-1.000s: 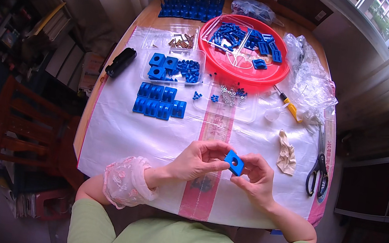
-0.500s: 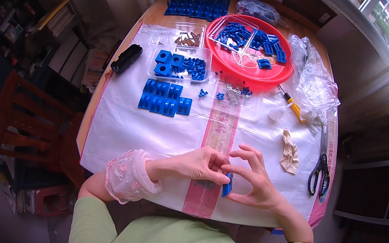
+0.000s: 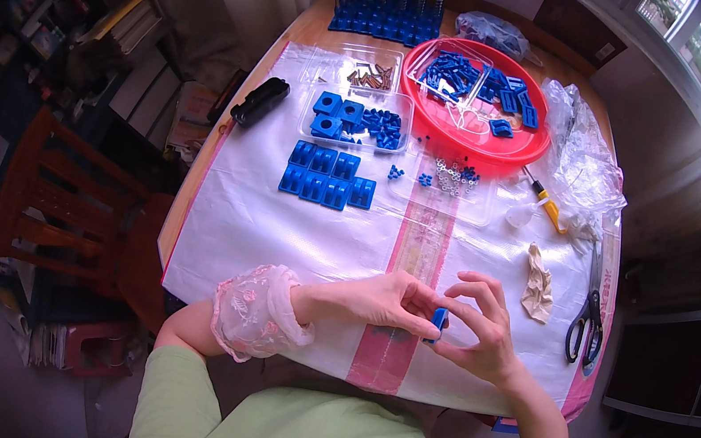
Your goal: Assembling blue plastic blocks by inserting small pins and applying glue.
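Note:
A small blue plastic piece point(image 3: 439, 319) is held upright between both hands, just above the near part of the table. My left hand point(image 3: 388, 301) reaches in from the left, its thumb and fingers pinched against the piece's left side. On the other side, my right hand point(image 3: 482, 334) grips it between thumb and fingertips, with the other fingers curved above. Fingers cover part of the piece, and anything small in the left pinch is hidden. Beyond the hands, several blue blocks with curved ridges point(image 3: 321, 175) sit in two rows.
Clear boxes hold blue square parts point(image 3: 328, 104) and brass-coloured pins point(image 3: 372, 77). A red tray point(image 3: 522, 149) carries more blue pieces. White nuts point(image 3: 455, 178) lie on a clear lid. To the right are a yellow-handled screwdriver point(image 3: 553, 214), crumpled cloth point(image 3: 538, 286) and scissors point(image 3: 586, 328).
The whole scene has shifted right and slightly down in the picture. Between my hands, the blue piece has been raised a little and turned, showing a shorter outline. Both hands keep hold.

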A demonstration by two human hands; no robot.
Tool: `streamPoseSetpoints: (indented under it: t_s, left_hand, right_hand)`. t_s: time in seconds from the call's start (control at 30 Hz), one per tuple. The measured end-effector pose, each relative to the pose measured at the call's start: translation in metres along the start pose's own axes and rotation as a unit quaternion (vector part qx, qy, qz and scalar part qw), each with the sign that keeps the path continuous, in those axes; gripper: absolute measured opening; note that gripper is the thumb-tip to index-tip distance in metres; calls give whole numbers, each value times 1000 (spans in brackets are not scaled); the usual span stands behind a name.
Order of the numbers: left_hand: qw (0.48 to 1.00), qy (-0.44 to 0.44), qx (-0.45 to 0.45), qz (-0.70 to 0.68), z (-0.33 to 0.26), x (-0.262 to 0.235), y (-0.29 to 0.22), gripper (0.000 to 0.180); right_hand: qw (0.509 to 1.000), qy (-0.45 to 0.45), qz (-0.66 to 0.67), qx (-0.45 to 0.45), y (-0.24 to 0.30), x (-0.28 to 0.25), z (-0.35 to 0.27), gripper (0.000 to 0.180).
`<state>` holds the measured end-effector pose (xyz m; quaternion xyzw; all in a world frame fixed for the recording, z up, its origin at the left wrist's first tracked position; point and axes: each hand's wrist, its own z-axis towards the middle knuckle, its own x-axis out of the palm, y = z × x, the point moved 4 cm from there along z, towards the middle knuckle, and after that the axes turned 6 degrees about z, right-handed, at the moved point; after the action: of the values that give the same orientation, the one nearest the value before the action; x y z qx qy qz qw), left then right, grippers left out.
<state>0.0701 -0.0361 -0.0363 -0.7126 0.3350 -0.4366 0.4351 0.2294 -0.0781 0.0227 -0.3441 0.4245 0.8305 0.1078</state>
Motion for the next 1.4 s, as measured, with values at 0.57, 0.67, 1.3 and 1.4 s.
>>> streamPoseSetpoints:
  t_s: [0.57, 0.67, 1.3, 1.4]
  left_hand:
    - [999, 29, -9, -15, 2, 1, 9, 36]
    - [1000, -2, 7, -17, 1, -2, 11, 38]
    - [1000, -16, 16, -20, -7, -5, 4, 36]
    - [998, -31, 8, -46, -15, -6, -8, 33]
  right_hand:
    - [997, -62, -34, -15, -4, 6, -4, 55]
    - [996, -61, -63, -9, -3, 7, -4, 57]
    - [995, 7, -93, -39, 8, 4, 19, 53]
    - [996, -6, -82, -29, 5, 5, 22, 54]
